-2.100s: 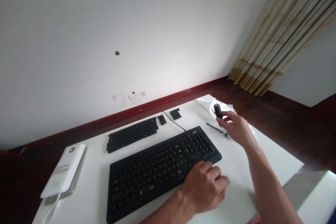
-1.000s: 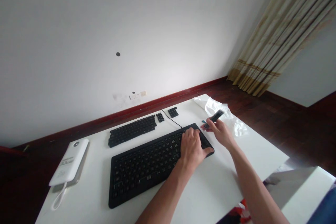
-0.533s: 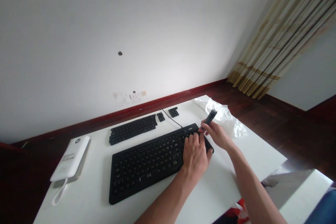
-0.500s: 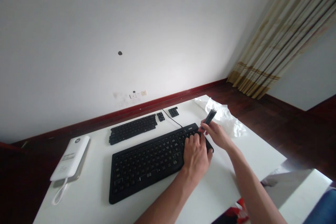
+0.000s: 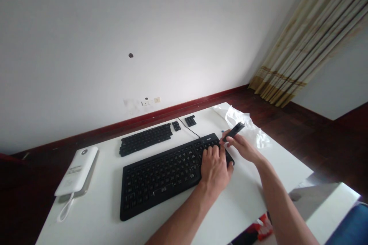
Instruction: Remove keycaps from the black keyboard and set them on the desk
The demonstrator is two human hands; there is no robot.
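Note:
A black computer keyboard (image 5: 161, 182) lies slantwise on the white table. My left hand (image 5: 214, 164) rests over its number-pad end, fingers on top and thumb at the right edge, steadying it. Just beyond, my right hand (image 5: 241, 145) is closed around a slim black stick-shaped tool (image 5: 236, 130), tilted with its upper end to the right. The tool's lower end is hidden by the fingers, near my left fingertips. Behind the keyboard, black keycaps lie grouped in a large block (image 5: 146, 138), a small cluster (image 5: 176, 126) and a number-pad cluster (image 5: 190, 121).
On the left lies a white power bank (image 5: 77, 170) with a strap loop (image 5: 66, 208). Crumpled clear plastic (image 5: 244, 120) sits at the back right. A black cable (image 5: 188, 128) runs off the table's back edge. A red and black item (image 5: 255, 231) shows at the front edge.
The tool has tipped further to the right in my right hand, which has shifted slightly right. My left hand stays on the keyboard.

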